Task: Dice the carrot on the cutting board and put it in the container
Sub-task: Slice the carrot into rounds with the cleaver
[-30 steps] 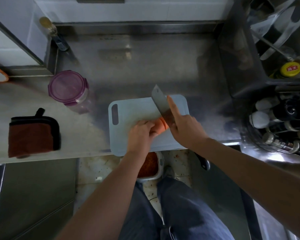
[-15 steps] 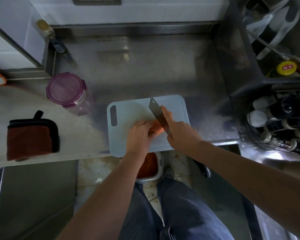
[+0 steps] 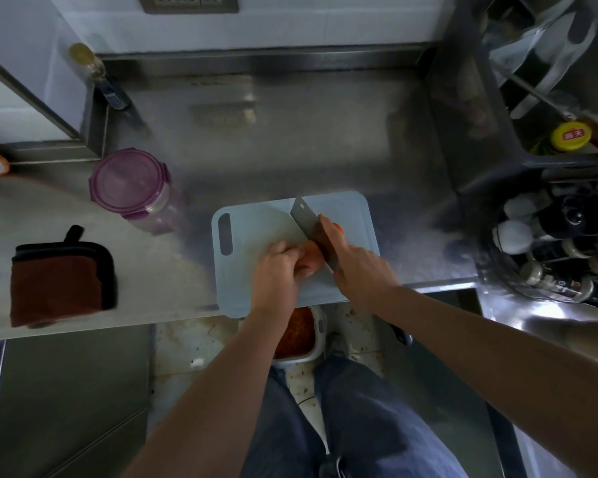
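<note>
The left hand [image 3: 277, 267] curls over the carrot [image 3: 312, 259], pinning it on the cutting board [image 3: 256, 219], right of middle. The right hand [image 3: 359, 267] grips the cleaver [image 3: 306, 219] across the carrot's left-right axis.

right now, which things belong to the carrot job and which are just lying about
Job: carrot, knife, board, left hand holding the carrot, right hand gripping the knife, tub of orange bits.
Lying about: purple-lidded jar, brown cloth, bottles.
</note>
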The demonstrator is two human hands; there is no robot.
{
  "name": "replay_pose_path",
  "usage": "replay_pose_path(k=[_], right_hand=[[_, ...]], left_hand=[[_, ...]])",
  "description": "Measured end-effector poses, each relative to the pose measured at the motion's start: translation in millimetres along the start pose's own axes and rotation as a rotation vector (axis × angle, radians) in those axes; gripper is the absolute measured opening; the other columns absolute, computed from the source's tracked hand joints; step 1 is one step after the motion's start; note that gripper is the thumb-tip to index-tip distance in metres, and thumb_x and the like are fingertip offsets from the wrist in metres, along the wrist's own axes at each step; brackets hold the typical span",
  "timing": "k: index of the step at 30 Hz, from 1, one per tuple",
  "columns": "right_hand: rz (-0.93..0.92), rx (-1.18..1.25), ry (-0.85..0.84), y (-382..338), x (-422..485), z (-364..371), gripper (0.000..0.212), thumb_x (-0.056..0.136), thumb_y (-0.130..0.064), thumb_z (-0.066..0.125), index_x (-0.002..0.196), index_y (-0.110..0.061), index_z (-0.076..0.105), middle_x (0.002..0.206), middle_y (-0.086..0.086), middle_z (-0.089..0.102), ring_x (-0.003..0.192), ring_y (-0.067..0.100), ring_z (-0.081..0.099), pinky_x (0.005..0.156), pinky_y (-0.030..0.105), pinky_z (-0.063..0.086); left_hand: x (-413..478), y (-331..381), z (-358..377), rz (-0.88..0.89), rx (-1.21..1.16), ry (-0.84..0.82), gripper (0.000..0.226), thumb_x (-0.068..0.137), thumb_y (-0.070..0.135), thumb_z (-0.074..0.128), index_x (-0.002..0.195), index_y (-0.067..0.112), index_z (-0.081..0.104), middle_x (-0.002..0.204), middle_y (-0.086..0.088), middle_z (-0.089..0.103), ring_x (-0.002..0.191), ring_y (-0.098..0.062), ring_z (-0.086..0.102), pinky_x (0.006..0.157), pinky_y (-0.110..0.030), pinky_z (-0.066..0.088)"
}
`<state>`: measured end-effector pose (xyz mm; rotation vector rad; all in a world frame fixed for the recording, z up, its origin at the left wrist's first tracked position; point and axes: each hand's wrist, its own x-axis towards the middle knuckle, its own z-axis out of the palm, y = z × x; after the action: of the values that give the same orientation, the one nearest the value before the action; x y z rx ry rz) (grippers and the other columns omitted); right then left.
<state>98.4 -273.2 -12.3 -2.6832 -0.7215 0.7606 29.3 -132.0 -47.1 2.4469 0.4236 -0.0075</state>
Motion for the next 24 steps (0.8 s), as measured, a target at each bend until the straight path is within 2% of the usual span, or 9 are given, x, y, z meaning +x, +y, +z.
replay_pose_path(k=[5, 11, 17, 24], right_hand=[[-0.03, 0.065, 0.083, -1.1, -5.0, -5.6, 0.086, 0.096, -0.014, 0.045, 0.15, -0.035, -0.018, 0.061, -0.004, 0.048, 0.051, 0.014, 0.049, 0.055, 0.036, 0.048], [-0.061, 0.02, 0.075, -1.0, -7.1, -11.1, 0.085, 0.097, -0.018, 0.046, 0.145, -0.041, -0.019, 0.068, -0.001, 0.053, 0.055, 0.016, 0.055, 0.061, 0.044, 0.056], [-0.044, -0.01, 0.025, -5.9, -9.9, -17.0, 0.086, 0.096, -0.016, 0.047, 0.146, -0.039, -0.019, 0.075, 0.002, 0.056, 0.063, 0.017, 0.058, 0.067, 0.041, 0.057], [0.014, -0.052, -0.02, -15.5, -1.8, -9.8, 0.094, 0.09, -0.008, 0.048, 0.148, -0.039, -0.02, 0.081, 0.006, 0.058, 0.066, 0.017, 0.059, 0.066, 0.038, 0.057]], left_hand=[[0.0, -0.3, 0.1, -0.001, 0.006, 0.01, 0.03, 0.08, 0.016, 0.078, 0.108, 0.01, 0.072, 0.105, -0.004, 0.059, 0.098, -0.023, 0.056, 0.089, -0.039, 0.051], [1.8, 1.2, -0.9, -0.023, 0.036, -0.005, 0.032, 0.081, 0.015, 0.076, 0.112, 0.011, 0.071, 0.108, -0.005, 0.06, 0.103, -0.024, 0.055, 0.093, -0.039, 0.049], [2.4, 2.6, -1.7, -0.03, 0.044, -0.015, 0.033, 0.081, 0.017, 0.076, 0.113, 0.012, 0.07, 0.108, -0.004, 0.06, 0.104, -0.023, 0.054, 0.095, -0.039, 0.048], [2.2, 2.3, -2.3, -0.024, 0.034, 0.003, 0.028, 0.082, 0.018, 0.076, 0.108, 0.009, 0.072, 0.102, -0.007, 0.061, 0.099, -0.025, 0.055, 0.088, -0.035, 0.047]])
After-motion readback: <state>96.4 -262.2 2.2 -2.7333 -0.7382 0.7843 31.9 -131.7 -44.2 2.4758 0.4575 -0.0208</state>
